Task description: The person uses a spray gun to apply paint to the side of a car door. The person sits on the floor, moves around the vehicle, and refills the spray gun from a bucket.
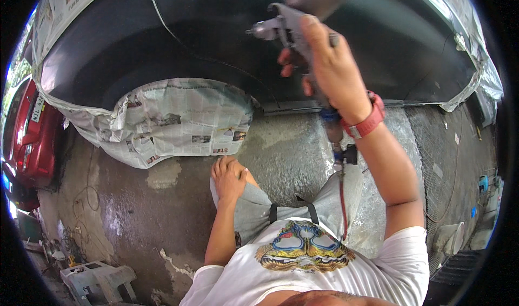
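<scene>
My right hand [332, 71] is wrapped round the grip of a spray gun [294, 27], held up in front of a dark car body panel [216, 30]. The gun's nozzle points left, and a grey paint cup sits on top of it. Below the grip hang blue fittings and a thin red air hose [341, 203] that runs down past my shirt. My left hand [230, 177] lies on my bent knee with its fingers stretched out, holding nothing. Close to it, newspaper masking [189, 119] covers the wheel area under the panel's arch.
More masking paper and film [59, 14] edge the panel on both sides. A red car [27, 133] stands at the far left. A grey plastic stool [100, 281] sits at the lower left, near loose cords on the wet-looking concrete floor [119, 214]. A whitish bucket [450, 238] stands at right.
</scene>
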The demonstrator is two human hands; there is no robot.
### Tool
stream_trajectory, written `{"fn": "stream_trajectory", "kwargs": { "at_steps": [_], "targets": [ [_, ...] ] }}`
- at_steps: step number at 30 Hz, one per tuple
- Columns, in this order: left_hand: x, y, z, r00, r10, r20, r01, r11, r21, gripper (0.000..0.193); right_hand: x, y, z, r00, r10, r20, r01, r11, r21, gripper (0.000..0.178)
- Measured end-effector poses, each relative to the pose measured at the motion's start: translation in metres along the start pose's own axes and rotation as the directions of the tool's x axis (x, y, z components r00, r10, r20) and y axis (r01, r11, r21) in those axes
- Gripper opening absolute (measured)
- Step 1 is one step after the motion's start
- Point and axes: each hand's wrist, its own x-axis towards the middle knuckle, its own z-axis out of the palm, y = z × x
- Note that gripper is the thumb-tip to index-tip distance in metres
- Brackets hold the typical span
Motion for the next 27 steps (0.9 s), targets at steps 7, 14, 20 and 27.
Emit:
{"fn": "stream_trajectory", "kwargs": {
  "at_steps": [7, 14, 20, 27],
  "targets": [
    [-0.006, 0.003, -0.003, 1.0, 0.015, -0.023, -0.014, 0.999, 0.033, 0.054, -0.024, 0.003, -0.133, 0.95, 0.025, -0.31, -0.083, 0.981, -0.174, 0.062],
    [-0.011, 0.014, -0.011, 0.999, 0.007, -0.046, -0.005, 0.998, 0.061, 0.051, -0.055, 0.013, -0.278, 0.847, -0.002, -0.532, -0.192, 0.931, -0.31, 0.061],
    [-0.019, 0.026, -0.019, 0.997, -0.063, -0.045, 0.068, 0.992, 0.109, 0.05, -0.072, 0.02, -0.385, 0.761, -0.068, -0.645, -0.234, 0.899, -0.37, 0.067],
    [-0.036, 0.031, -0.032, 0.988, -0.117, -0.098, 0.134, 0.973, 0.19, 0.048, -0.07, 0.041, -0.497, 0.628, -0.074, -0.775, -0.311, 0.888, -0.338, 0.069]
  ]
}}
